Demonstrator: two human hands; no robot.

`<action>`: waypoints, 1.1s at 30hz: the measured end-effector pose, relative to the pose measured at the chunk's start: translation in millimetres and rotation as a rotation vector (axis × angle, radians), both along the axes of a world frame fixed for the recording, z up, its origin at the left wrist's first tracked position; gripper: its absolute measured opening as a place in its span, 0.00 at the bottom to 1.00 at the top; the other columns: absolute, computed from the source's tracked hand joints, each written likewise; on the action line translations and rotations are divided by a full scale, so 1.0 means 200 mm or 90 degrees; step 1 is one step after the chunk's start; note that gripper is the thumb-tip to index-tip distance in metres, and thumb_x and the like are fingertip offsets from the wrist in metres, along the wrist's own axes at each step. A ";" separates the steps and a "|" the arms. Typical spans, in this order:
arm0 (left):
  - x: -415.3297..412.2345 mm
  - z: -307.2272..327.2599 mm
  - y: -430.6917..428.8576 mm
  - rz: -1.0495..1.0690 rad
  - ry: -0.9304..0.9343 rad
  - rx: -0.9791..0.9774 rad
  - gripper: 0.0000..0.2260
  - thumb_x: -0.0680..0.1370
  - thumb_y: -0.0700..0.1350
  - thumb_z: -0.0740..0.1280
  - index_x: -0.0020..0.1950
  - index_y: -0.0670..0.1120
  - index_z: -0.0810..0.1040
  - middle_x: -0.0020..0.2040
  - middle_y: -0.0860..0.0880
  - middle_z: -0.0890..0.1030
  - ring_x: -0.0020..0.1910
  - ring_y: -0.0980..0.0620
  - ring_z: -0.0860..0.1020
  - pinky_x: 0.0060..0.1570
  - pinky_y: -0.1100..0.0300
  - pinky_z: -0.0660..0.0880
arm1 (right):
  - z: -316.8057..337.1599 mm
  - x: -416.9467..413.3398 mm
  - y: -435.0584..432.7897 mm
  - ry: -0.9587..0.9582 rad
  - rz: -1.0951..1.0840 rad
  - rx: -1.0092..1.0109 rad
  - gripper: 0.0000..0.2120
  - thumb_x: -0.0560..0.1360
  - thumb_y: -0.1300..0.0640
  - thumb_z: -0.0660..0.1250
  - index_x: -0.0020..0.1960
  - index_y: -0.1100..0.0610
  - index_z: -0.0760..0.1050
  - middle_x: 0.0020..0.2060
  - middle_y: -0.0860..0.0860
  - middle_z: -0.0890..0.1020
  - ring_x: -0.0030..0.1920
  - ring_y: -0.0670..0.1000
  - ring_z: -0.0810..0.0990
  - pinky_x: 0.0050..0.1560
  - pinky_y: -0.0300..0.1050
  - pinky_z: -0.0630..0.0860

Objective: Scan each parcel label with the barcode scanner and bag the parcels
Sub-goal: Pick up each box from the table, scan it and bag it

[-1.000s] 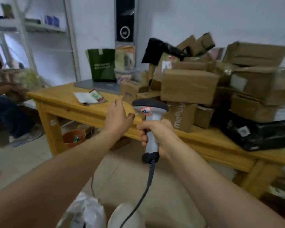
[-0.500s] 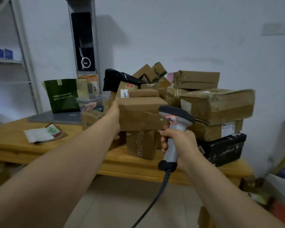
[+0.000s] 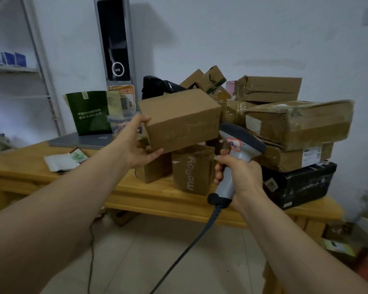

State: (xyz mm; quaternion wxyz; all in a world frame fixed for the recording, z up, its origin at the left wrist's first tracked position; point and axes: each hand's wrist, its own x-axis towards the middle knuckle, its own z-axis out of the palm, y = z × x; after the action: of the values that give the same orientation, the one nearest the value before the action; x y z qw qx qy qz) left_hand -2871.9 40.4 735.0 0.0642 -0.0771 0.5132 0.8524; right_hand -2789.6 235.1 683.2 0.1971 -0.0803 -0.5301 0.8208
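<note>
A plain brown cardboard box (image 3: 183, 120) hangs lifted and tilted above the pile, and my left hand (image 3: 137, 143) grips its left end, thumb on top and fingers underneath. No label shows on the sides facing me. My right hand (image 3: 238, 174) holds the grey barcode scanner (image 3: 237, 149) by its handle, just right of and below the box, its dark head pointing toward the pile. The scanner's black cable (image 3: 185, 249) runs down toward the floor.
A wooden table (image 3: 157, 196) carries a heap of taped cardboard parcels (image 3: 295, 122), a box printed "moody" (image 3: 192, 169), a black parcel (image 3: 302, 183), a green paper bag (image 3: 89, 112), a laptop (image 3: 81, 141) and a booklet (image 3: 64, 159). Shelving stands at left.
My left hand reached to the pile, took the brown box and raised it off the stack toward me. The scanner stayed in my right hand while my view swung right.
</note>
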 end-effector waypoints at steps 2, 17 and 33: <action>0.07 -0.05 -0.10 -0.023 0.059 0.008 0.28 0.70 0.48 0.73 0.68 0.51 0.66 0.61 0.39 0.71 0.59 0.37 0.73 0.50 0.45 0.80 | 0.00 0.00 -0.03 0.027 -0.002 -0.022 0.06 0.74 0.67 0.68 0.42 0.58 0.76 0.26 0.53 0.77 0.23 0.49 0.73 0.27 0.43 0.73; 0.45 -0.62 -0.68 0.121 0.473 -0.885 0.49 0.58 0.57 0.73 0.70 0.63 0.45 0.71 0.56 0.48 0.70 0.55 0.52 0.68 0.57 0.60 | -0.20 0.01 -0.63 -0.088 0.267 -0.130 0.28 0.60 0.55 0.78 0.59 0.56 0.76 0.54 0.55 0.81 0.56 0.56 0.79 0.61 0.62 0.74; 0.53 -0.67 -0.87 0.025 -0.045 -0.052 0.24 0.69 0.47 0.73 0.64 0.44 0.77 0.56 0.43 0.81 0.53 0.47 0.79 0.57 0.52 0.76 | -0.55 -0.01 -0.78 -0.148 0.337 -0.172 0.12 0.68 0.71 0.69 0.47 0.57 0.78 0.44 0.54 0.84 0.46 0.55 0.81 0.49 0.53 0.78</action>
State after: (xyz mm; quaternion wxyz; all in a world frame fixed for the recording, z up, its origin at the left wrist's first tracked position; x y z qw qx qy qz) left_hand -2766.2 -133.5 601.4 0.0627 -0.1199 0.5433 0.8286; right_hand -2791.6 79.4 574.0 -0.0981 -0.0583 -0.4374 0.8920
